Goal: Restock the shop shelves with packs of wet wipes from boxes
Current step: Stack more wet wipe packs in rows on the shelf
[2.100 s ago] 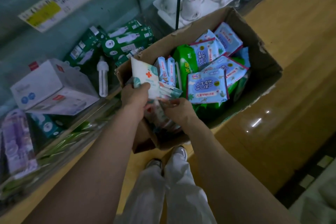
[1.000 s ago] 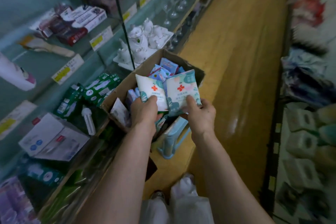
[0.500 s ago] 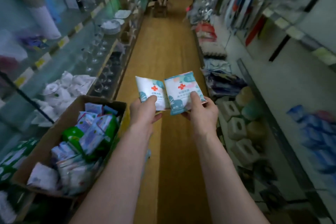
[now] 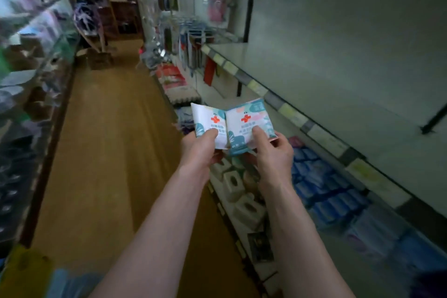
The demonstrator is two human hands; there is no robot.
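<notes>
My left hand (image 4: 200, 146) grips one white-and-teal wet wipes pack with a red cross (image 4: 208, 121), thumb on its front. My right hand (image 4: 272, 150) grips a second, matching pack (image 4: 249, 118), thumb pressed on its face. The two packs are held side by side, touching, at chest height in front of the right-hand shelves. A long pale shelf board (image 4: 362, 94) with price labels along its edge runs just right of the packs. The box is only a blurred brown and blue patch (image 4: 36, 276) at the bottom left corner.
Below the pale shelf lie blue packs (image 4: 321, 191) and white tissue boxes (image 4: 239, 191). The wooden aisle floor (image 4: 104, 152) runs ahead to a cardboard box (image 4: 96, 58). Glass shelves with goods (image 4: 31, 60) line the left side. Hanging goods (image 4: 193, 38) crowd the far right.
The view has swung right from the box toward the right-hand shelves. Both hands carried the two packs along, now beside the pale shelf.
</notes>
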